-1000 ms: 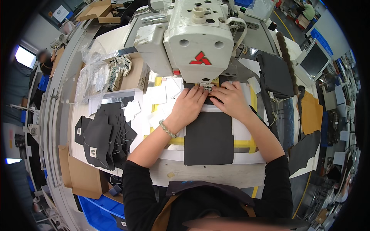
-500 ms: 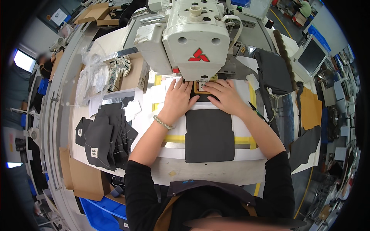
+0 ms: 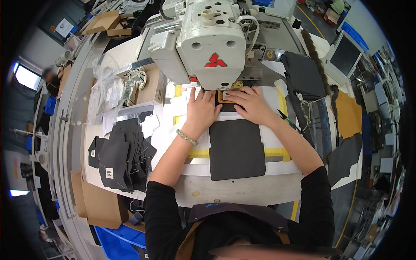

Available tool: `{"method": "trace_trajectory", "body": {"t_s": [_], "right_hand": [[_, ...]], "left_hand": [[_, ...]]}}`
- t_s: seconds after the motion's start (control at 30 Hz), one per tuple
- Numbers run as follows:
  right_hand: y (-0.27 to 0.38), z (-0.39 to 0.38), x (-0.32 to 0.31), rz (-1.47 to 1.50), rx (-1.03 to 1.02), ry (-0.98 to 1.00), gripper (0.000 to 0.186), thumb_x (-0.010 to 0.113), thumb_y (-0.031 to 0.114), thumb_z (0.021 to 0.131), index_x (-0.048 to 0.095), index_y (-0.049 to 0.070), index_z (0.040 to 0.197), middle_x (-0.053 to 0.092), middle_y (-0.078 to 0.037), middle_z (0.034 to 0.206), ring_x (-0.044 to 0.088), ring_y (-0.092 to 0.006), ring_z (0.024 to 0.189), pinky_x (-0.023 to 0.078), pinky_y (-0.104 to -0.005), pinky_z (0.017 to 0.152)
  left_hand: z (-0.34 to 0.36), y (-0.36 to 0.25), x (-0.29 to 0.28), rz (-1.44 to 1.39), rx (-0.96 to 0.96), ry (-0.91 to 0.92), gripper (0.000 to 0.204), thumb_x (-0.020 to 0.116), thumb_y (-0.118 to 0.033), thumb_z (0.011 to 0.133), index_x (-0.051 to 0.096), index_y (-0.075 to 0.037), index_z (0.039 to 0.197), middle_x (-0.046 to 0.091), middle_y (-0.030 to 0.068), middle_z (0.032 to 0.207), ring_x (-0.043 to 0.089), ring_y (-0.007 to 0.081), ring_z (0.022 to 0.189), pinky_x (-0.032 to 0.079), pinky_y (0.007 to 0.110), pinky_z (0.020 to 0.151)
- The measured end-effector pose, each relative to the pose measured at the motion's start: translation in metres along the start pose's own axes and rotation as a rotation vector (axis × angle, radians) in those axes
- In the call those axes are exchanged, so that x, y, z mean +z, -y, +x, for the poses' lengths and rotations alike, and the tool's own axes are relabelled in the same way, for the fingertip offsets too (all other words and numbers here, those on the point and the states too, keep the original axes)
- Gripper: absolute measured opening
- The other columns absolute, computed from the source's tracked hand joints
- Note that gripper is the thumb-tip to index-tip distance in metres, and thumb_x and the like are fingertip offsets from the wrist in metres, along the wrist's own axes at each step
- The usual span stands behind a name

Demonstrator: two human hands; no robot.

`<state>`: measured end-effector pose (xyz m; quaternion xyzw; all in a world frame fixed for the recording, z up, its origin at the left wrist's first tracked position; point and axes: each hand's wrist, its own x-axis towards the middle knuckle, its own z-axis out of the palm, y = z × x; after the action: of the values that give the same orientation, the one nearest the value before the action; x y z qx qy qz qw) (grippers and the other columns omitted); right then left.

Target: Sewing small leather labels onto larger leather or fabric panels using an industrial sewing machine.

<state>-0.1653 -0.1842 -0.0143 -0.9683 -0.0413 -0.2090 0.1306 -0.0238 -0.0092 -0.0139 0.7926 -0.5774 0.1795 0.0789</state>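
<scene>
Rests the left hand (image 3: 201, 114) flat, spread and grasping nothing, in the upper centre of the frame, with the thumb at the left edge of a dark fabric piece (image 3: 230, 107), beneath a white sewing machine (image 3: 211, 54). Lays the right hand (image 3: 253, 106), unclenched, across the right side of a brass-coloured clamp frame (image 3: 219, 98) around a pale label (image 3: 225, 95). Has a larger dark panel (image 3: 237, 149) just below, near the picture's middle, and piled dark pieces (image 3: 122, 156) at left.

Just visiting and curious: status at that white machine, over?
Left hand palm-down, left of the tan frame. Right hand palm-down, partly hiding it. Dark fabric piece under frame. White machine head close beyond both hands.
</scene>
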Motion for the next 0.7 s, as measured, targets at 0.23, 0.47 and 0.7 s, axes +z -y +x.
{"method": "trace_trajectory", "body": {"t_s": [0.23,0.47,0.7], "right_hand": [[-0.0006,0.0011,0.0002,0.011,0.009,0.008,0.031,0.062,0.018,0.089,0.064,0.016,0.121,0.060,0.002,0.130,0.050,-0.0194,0.119,0.033,-0.0395,0.098],[-0.0021,-0.0016,0.0050,-0.003,-0.001,-0.012,0.032,0.061,0.019,0.089,0.064,0.016,0.121,0.061,0.001,0.129,0.050,-0.0186,0.119,0.033,-0.0402,0.097],[-0.0007,-0.0042,0.0042,-0.004,0.015,-0.001,0.033,0.062,0.019,0.087,0.065,0.016,0.120,0.062,0.002,0.126,0.050,-0.0171,0.118,0.033,-0.0395,0.096]], "left_hand": [[0.0014,0.0036,-0.0034,-0.032,-0.007,-0.010,0.046,0.058,-0.020,0.081,0.059,0.000,0.123,0.058,0.0071,0.116,0.055,0.0232,0.109,0.030,0.050,0.112],[0.0001,0.0001,-0.0102,0.001,-0.027,0.118,0.048,0.057,-0.017,0.083,0.056,-0.004,0.130,0.057,0.0060,0.122,0.053,0.0230,0.116,0.027,0.051,0.112],[-0.0012,0.0029,-0.0046,0.022,0.011,0.109,0.048,0.057,-0.017,0.083,0.056,-0.003,0.130,0.058,0.0061,0.120,0.053,0.0230,0.115,0.027,0.052,0.112]]}}
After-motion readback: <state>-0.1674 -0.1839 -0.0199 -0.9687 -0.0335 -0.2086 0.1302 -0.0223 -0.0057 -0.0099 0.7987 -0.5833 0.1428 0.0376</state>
